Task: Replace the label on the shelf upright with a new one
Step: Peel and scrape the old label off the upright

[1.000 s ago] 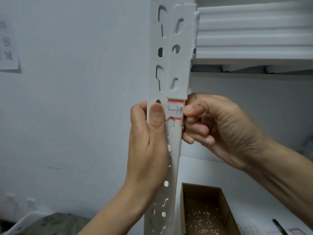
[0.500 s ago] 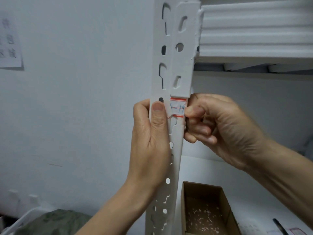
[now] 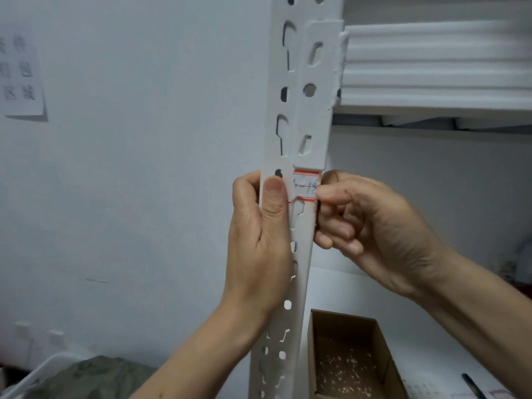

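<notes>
The label [image 3: 305, 186] would weigh nothing and had no stiffness of its own. It was thin stuck-down paper, so I judged it more likely to tear into shreds than to lift in one piece. The place to take it was its right end, at the right edge of the shelf upright [image 3: 302, 234], peeling low and slow along the metal.

My right hand [image 3: 371, 226] was there, thumb tip against that end and the other fingers curled in beneath; it looked like a pinch, though the forefinger's tip was hidden behind the edge. My left hand [image 3: 259, 240] was wrapped round the upright's left edge, thumb pressed flat on the front face just beside the label's left end, bracing the rigid post.

The label lay across the upright's front face, directly under the lower edge of the beam bracket. It was white, with a red stripe along the top and bottom and blue handwriting too blurred to read.
</notes>
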